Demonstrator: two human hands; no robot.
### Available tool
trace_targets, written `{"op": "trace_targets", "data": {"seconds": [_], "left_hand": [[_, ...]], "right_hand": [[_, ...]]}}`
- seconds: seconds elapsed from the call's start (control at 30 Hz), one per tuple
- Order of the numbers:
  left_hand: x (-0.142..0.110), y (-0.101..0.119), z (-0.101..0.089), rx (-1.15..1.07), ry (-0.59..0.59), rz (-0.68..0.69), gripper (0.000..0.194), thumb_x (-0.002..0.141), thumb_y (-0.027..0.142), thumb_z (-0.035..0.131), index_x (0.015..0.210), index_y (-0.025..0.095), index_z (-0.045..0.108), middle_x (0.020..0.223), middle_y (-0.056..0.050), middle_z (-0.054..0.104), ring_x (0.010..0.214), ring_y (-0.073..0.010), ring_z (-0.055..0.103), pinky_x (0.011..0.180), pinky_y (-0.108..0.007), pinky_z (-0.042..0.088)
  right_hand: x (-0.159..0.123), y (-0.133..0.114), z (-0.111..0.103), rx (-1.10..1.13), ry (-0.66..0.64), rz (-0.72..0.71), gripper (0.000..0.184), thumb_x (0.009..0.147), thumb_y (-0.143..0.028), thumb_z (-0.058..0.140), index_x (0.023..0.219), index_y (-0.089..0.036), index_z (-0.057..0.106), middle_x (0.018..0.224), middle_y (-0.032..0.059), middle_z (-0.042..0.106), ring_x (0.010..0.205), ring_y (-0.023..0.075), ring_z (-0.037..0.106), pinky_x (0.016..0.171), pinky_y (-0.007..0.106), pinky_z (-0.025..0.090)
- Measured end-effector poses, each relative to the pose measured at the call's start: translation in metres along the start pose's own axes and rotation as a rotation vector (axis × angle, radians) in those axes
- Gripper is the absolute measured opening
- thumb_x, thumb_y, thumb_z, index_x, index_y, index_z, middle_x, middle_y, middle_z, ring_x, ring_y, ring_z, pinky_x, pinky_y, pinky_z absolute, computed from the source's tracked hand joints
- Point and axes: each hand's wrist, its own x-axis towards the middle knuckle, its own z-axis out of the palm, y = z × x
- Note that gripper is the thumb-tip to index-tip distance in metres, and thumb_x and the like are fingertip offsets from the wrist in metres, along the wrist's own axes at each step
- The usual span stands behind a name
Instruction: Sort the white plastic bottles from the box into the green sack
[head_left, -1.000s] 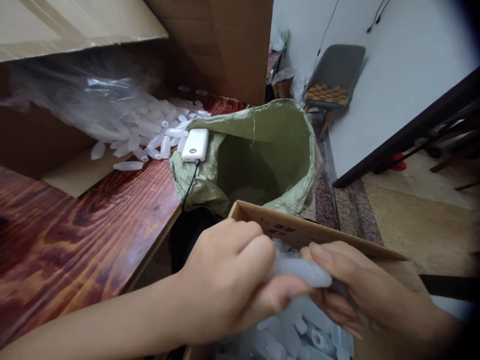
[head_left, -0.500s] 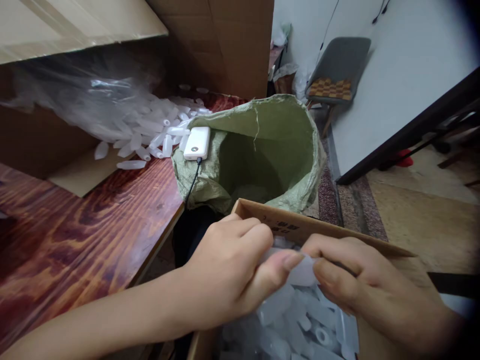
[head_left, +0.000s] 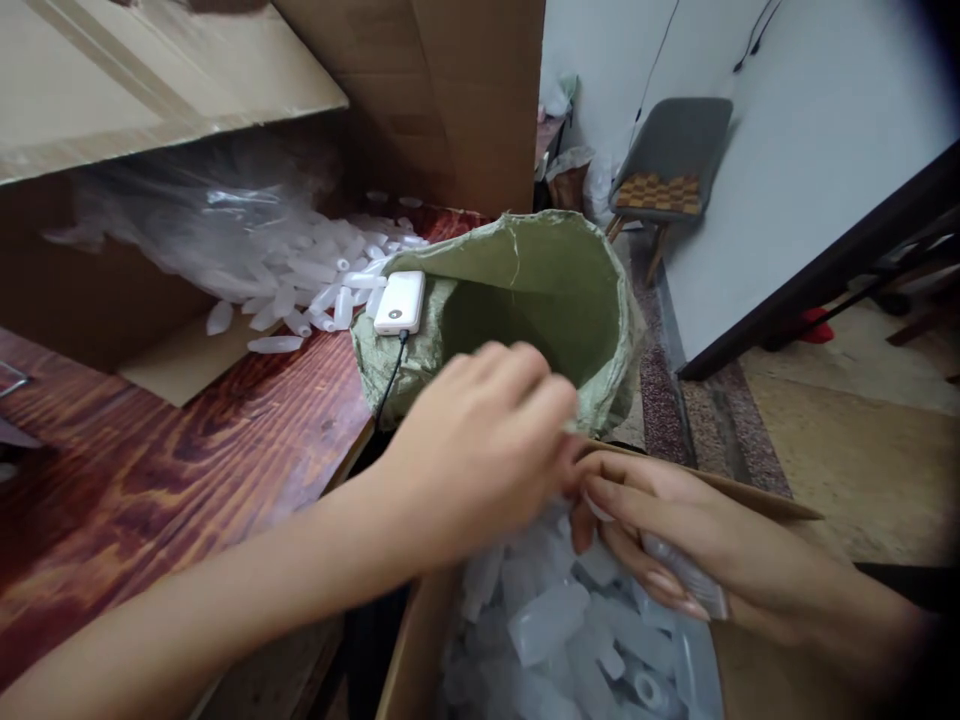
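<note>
My left hand [head_left: 487,450] is above the near cardboard box, slightly blurred, with its fingers curled closed. Its fingertips meet those of my right hand, and whatever lies in its grip is hidden. Curled around a translucent white plastic tube [head_left: 684,575], my right hand [head_left: 667,525] shows the tube's end below its palm. A bit of pale plastic also shows at the right fingertips. Under both hands, the open cardboard box [head_left: 409,650] holds many loose translucent plastic tubes [head_left: 551,620], some tapered and some with a round open end.
Beyond the box stands an open green woven sack [head_left: 562,260], with a white power bank [head_left: 400,302] and its cable on the folded rim. More tubes [head_left: 300,285] spill from a large carton [head_left: 442,110] on the wooden table [head_left: 247,440]. A grey chair [head_left: 675,150] stands behind.
My left hand has lifted slightly and its thumb has turned out of sight. The tube formerly pinched between both hands no longer shows there; a tube now shows in my right palm.
</note>
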Motion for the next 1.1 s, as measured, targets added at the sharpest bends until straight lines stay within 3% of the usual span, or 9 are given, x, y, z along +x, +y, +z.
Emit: {"op": "trace_targets", "data": {"seconds": [0.13, 0.2, 0.27, 0.43, 0.6, 0.73, 0.83, 1.0, 1.1], "left_hand": [[-0.017, 0.032, -0.004, -0.053, -0.612, 0.34, 0.011, 0.072, 0.023, 0.071, 0.08, 0.019, 0.065, 0.086, -0.004, 0.066, 0.078, -0.0222, 0.059, 0.064, -0.037, 0.04], [-0.02, 0.04, 0.002, -0.002, -0.922, 0.365, 0.014, 0.063, 0.019, 0.078, 0.073, 0.019, 0.069, 0.078, -0.004, 0.07, 0.081, -0.0237, 0.063, 0.066, -0.037, 0.04], [-0.02, 0.044, 0.009, 0.07, -1.078, 0.349, 0.017, 0.055, 0.018, 0.083, 0.067, 0.019, 0.071, 0.071, -0.006, 0.071, 0.082, -0.0255, 0.065, 0.067, -0.037, 0.041], [-0.026, 0.046, 0.014, 0.084, -0.972, 0.358, 0.03, 0.042, 0.026, 0.091, 0.064, 0.018, 0.072, 0.082, -0.009, 0.073, 0.085, -0.027, 0.064, 0.066, -0.037, 0.041], [-0.031, 0.039, 0.004, 0.016, -0.783, 0.39, 0.022, 0.071, 0.027, 0.074, 0.09, 0.016, 0.069, 0.09, -0.008, 0.07, 0.08, -0.025, 0.063, 0.069, -0.038, 0.044], [-0.027, 0.037, -0.003, -0.132, -0.616, 0.134, 0.012, 0.091, 0.025, 0.049, 0.09, 0.015, 0.056, 0.085, -0.007, 0.065, 0.074, -0.0241, 0.061, 0.066, -0.038, 0.045], [-0.025, 0.035, -0.007, -0.351, -0.494, -0.043, 0.016, 0.096, 0.025, 0.04, 0.092, 0.015, 0.052, 0.088, -0.006, 0.061, 0.08, -0.0209, 0.058, 0.066, -0.032, 0.043], [-0.028, 0.03, -0.012, -0.612, -0.437, -0.027, 0.024, 0.098, 0.028, 0.037, 0.094, 0.015, 0.055, 0.083, -0.002, 0.056, 0.077, -0.0153, 0.052, 0.068, -0.029, 0.039], [-0.029, 0.026, -0.013, -0.719, -0.452, -0.048, 0.028, 0.1, 0.031, 0.034, 0.092, 0.015, 0.056, 0.076, 0.001, 0.054, 0.07, -0.0128, 0.051, 0.064, -0.027, 0.036]], "right_hand": [[0.004, 0.002, -0.004, -0.129, 0.092, -0.023, 0.04, 0.089, -0.057, 0.057, 0.097, -0.018, 0.055, 0.056, -0.0082, 0.047, 0.035, 0.0025, 0.03, 0.033, 0.014, 0.028], [0.004, 0.002, -0.005, -0.224, 0.137, -0.035, 0.041, 0.092, -0.053, 0.053, 0.112, -0.018, 0.056, 0.048, -0.0105, 0.039, 0.035, 0.0044, 0.031, 0.035, 0.014, 0.029], [0.003, 0.002, -0.006, -0.35, 0.159, -0.037, 0.04, 0.094, -0.047, 0.051, 0.122, -0.019, 0.052, 0.047, -0.0109, 0.037, 0.037, 0.0057, 0.033, 0.036, 0.015, 0.029], [-0.003, 0.006, -0.003, -0.597, 0.224, -0.163, 0.034, 0.087, -0.045, 0.062, 0.108, -0.019, 0.055, 0.074, -0.0029, 0.055, 0.051, 0.007, 0.042, 0.043, 0.019, 0.033], [-0.015, 0.003, -0.002, -0.974, 0.282, -0.478, 0.028, 0.091, -0.036, 0.054, 0.116, -0.027, 0.063, 0.097, 0.0022, 0.065, 0.067, 0.0124, 0.058, 0.059, 0.025, 0.048], [-0.027, 0.0, -0.011, -1.012, 0.353, -0.607, 0.021, 0.088, -0.036, 0.061, 0.106, -0.025, 0.06, 0.07, -0.0039, 0.056, 0.055, 0.0109, 0.051, 0.052, 0.023, 0.044], [-0.033, -0.001, -0.015, -1.026, 0.357, -0.723, 0.015, 0.089, -0.034, 0.063, 0.101, -0.025, 0.059, 0.076, -0.0035, 0.055, 0.057, 0.0094, 0.051, 0.053, 0.023, 0.042], [-0.034, 0.002, -0.009, -1.008, 0.281, -0.839, 0.019, 0.089, -0.025, 0.064, 0.106, -0.026, 0.058, 0.085, -0.0023, 0.057, 0.06, 0.0079, 0.053, 0.055, 0.022, 0.045], [-0.034, 0.005, -0.005, -1.017, 0.217, -0.942, 0.023, 0.089, -0.019, 0.063, 0.109, -0.025, 0.054, 0.096, 0.0, 0.062, 0.077, 0.0101, 0.061, 0.065, 0.021, 0.05]]}}
